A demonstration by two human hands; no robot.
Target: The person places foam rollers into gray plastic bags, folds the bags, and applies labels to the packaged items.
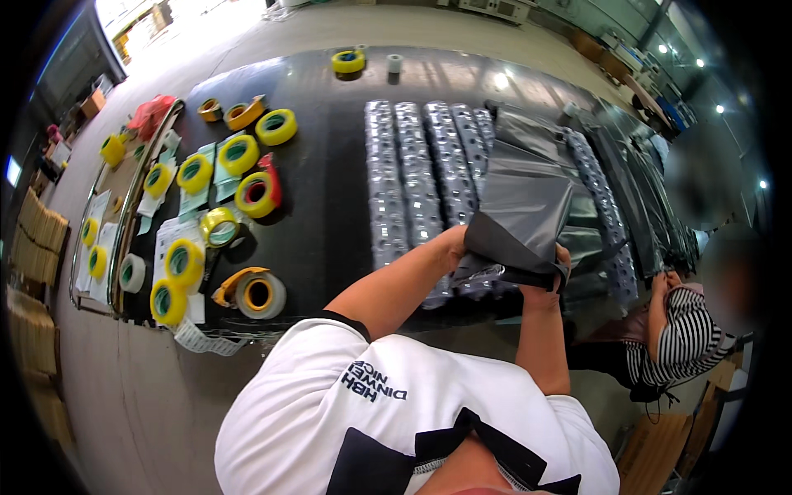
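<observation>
A large dark grey plastic bag lies spread over the table's right half, its near end lifted and folded back. My left hand grips the left side of that lifted end; its fingertips are hidden by the plastic. On the other side, my right hand is closed on the bag's near edge, the fingers curled around it. Beside and partly under the bag lie several long clear bubble-wrapped rolls. Another wrapped roll lies along its right side.
Several yellow tape rolls and papers cover the left of the black table. A tape dispenser sits near the front edge. At right, a person in a striped top handles more dark plastic.
</observation>
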